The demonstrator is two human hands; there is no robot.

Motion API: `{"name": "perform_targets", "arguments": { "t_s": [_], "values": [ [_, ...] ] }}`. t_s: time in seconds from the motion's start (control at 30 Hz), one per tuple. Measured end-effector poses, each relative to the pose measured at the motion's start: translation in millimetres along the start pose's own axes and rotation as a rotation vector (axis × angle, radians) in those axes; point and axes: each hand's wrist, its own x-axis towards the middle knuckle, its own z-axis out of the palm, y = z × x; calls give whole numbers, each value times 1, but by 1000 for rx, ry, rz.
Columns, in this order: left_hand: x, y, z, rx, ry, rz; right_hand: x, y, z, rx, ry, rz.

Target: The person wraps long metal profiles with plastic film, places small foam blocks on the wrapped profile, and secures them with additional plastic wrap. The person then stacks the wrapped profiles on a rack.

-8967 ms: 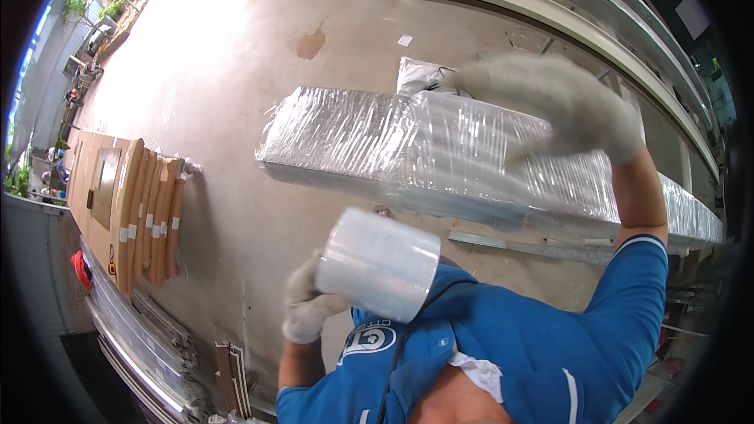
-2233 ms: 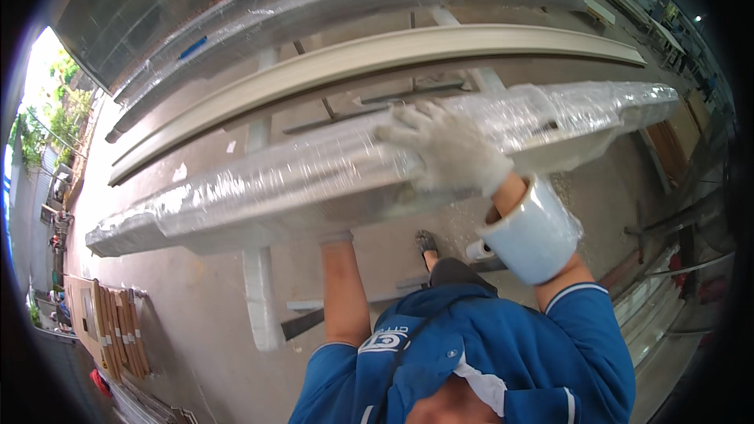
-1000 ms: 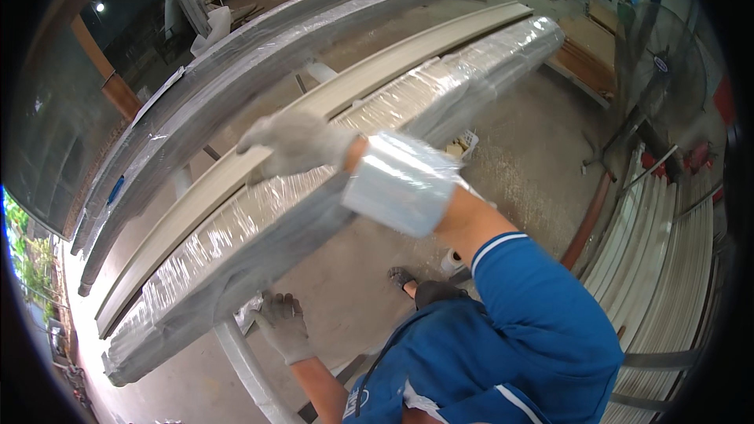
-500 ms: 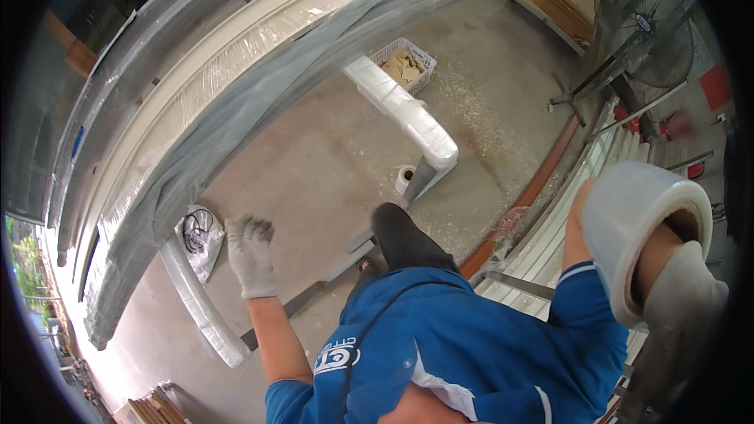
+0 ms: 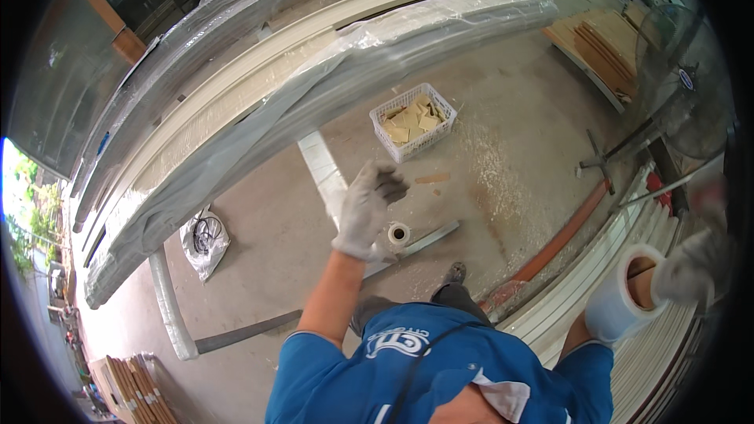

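Carries a likely heavy, slick plastic roll (image 5: 613,304), best held by its core (image 5: 638,266), with left fingers (image 5: 385,179) curled empty, right fingers (image 5: 705,255) past it too blurred to tell.

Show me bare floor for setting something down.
Floor shows bare between the plastic bag and the gloved left hand, and between the white basket and the stacked brown panels, apart from scattered pale debris. Crowded: the right side, with long white profiles and the pedestal fan.
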Motion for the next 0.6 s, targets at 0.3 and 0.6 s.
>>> {"name": "perform_targets", "arguments": {
  "t_s": [0.3,0.6],
  "values": [
    [186,159,41,1867,761,825,-80,211,-1,-194,-175,846],
    [278,197,7,2007,686,202,-104,389,87,-83,-354,980]
  ]
}}
